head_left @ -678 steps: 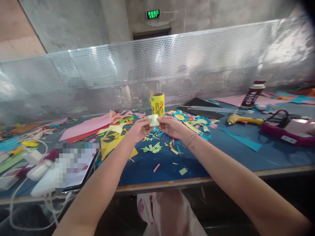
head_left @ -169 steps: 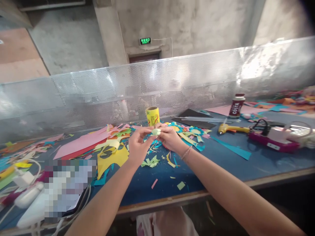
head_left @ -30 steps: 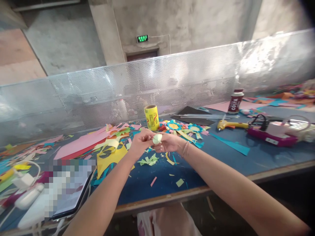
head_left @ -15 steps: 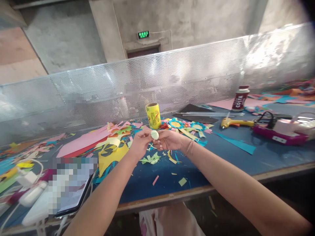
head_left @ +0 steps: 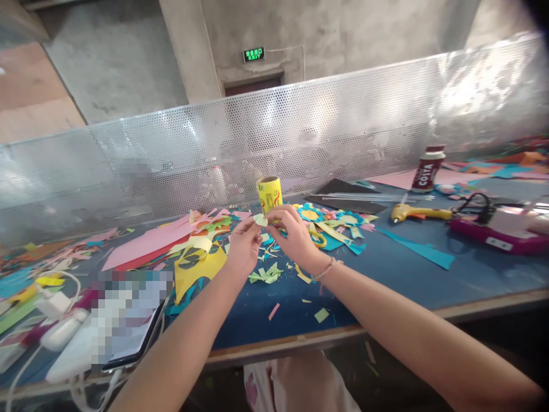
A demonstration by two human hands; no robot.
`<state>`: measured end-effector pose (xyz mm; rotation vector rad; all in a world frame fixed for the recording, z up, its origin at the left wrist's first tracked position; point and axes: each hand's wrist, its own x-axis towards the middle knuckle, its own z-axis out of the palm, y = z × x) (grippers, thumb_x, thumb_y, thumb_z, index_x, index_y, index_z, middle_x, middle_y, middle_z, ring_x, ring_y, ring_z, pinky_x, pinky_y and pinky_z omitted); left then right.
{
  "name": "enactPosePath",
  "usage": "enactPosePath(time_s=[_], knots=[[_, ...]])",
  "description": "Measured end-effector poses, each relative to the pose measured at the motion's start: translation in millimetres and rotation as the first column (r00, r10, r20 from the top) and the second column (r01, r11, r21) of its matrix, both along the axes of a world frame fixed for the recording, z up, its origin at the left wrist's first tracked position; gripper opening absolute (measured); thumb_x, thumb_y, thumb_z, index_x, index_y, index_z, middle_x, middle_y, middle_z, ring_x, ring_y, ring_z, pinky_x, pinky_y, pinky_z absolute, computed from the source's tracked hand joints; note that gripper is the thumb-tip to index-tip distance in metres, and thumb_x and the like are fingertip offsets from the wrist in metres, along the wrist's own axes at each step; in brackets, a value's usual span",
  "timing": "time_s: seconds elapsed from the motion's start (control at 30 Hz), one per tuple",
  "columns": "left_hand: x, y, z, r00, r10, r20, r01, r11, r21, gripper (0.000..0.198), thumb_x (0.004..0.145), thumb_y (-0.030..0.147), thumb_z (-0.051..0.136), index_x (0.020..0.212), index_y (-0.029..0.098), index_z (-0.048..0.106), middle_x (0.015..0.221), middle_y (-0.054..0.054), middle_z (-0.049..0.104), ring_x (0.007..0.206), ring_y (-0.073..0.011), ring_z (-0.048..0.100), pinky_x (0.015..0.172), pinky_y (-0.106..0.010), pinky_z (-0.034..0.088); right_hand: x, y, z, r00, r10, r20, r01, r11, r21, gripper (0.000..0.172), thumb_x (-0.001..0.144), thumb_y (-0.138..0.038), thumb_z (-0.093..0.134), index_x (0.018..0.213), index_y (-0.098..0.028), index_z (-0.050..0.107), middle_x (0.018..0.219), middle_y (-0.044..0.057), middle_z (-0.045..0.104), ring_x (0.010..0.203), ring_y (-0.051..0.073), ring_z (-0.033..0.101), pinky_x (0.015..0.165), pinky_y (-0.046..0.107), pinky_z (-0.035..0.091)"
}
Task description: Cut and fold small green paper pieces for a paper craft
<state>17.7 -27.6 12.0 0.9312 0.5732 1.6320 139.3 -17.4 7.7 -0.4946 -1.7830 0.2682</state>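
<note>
A small pale green paper piece (head_left: 259, 220) is up between my two hands, above the blue table. My left hand (head_left: 245, 246) pinches it from the left, thumb against fingertips. From the right, my right hand (head_left: 295, 237) reaches over with curled fingers, its fingertips at the paper's right edge. Just behind the hands stands a yellow tape roll (head_left: 270, 193) on end. Yellow-handled scissors (head_left: 318, 238) lie partly hidden beside my right hand. Light green paper scraps (head_left: 266, 273) are scattered below the hands.
Blue-and-yellow paper flowers (head_left: 310, 213) lie right of the roll. A yellow glue gun (head_left: 418, 213), purple power strip (head_left: 497, 234) and brown bottle (head_left: 428, 169) are farther right. Pink sheets (head_left: 148, 246) and a phone (head_left: 137, 326) lie left. A perforated metal screen (head_left: 171, 154) edges the back.
The paper piece has turned from a round face-on view to a narrower tilted one. My right hand has turned from palm-up to knuckles-up, with fingers curled over. The view has shifted slightly.
</note>
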Motion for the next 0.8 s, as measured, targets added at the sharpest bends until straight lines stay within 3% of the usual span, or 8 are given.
enactPosePath(time_s=[0.33, 0.53, 0.8], knots=[[6, -4, -3.3, 0.997, -0.057, 0.056, 0.058, 0.998, -0.014, 0.016, 0.06, 0.018, 0.072, 0.073, 0.018, 0.062, 0.061, 0.006, 0.055, 0.053, -0.0024, 0.047, 0.052, -0.016, 0.036, -5, 3, -6.4, 0.992, -0.092, -0.087, 0.096, 0.994, 0.043, 0.017, 0.081, -0.013, 0.049, 0.093, -0.023, 0.053, 0.094, 0.005, 0.054, 0.091, 0.017, 0.052, 0.066, 0.03, 0.053], [9, -6, -5.6, 0.98, -0.154, 0.123, 0.156, 0.988, -0.011, 0.016, 0.062, 0.02, 0.073, 0.073, 0.018, 0.061, 0.069, 0.005, 0.059, 0.062, -0.0043, 0.054, 0.057, -0.017, 0.04, -9, 1, -8.5, 0.984, -0.127, -0.126, 0.138, 0.987, 0.084, 0.018, 0.082, -0.01, 0.045, 0.093, -0.022, 0.055, 0.094, 0.005, 0.056, 0.09, 0.017, 0.053, 0.07, 0.032, 0.05], [10, -12, -0.6, 0.98, -0.162, 0.113, 0.161, 0.987, 0.018, 0.016, 0.061, 0.02, 0.074, 0.074, 0.019, 0.064, 0.075, 0.004, 0.062, 0.064, -0.0047, 0.055, 0.062, -0.019, 0.043, -7, -6, -3.4, 0.974, -0.164, -0.153, 0.195, 0.957, 0.213, 0.018, 0.081, -0.01, 0.051, 0.087, -0.024, 0.06, 0.092, 0.003, 0.056, 0.087, 0.015, 0.054, 0.076, 0.033, 0.047]])
